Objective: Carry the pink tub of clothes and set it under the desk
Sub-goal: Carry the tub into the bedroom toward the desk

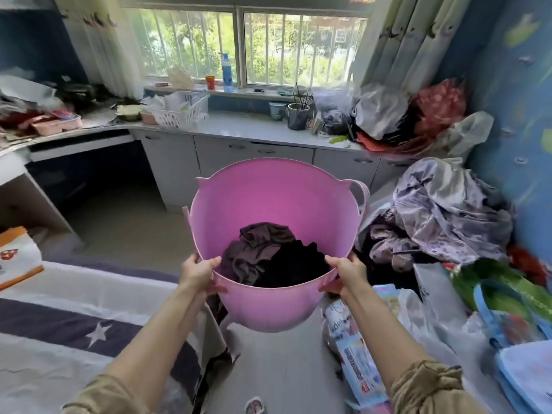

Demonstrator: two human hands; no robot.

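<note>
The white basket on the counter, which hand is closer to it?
Left. The left hand grips the pink tub rim on the side below the white basket; the right hand grips the opposite side, farther off.

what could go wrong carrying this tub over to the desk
Both hands, left and right, grip only the near rim of the pink tub, so it may tip forward and spill the dark clothes. The fabric pile and plastic bags on the floor could catch a foot.
</note>
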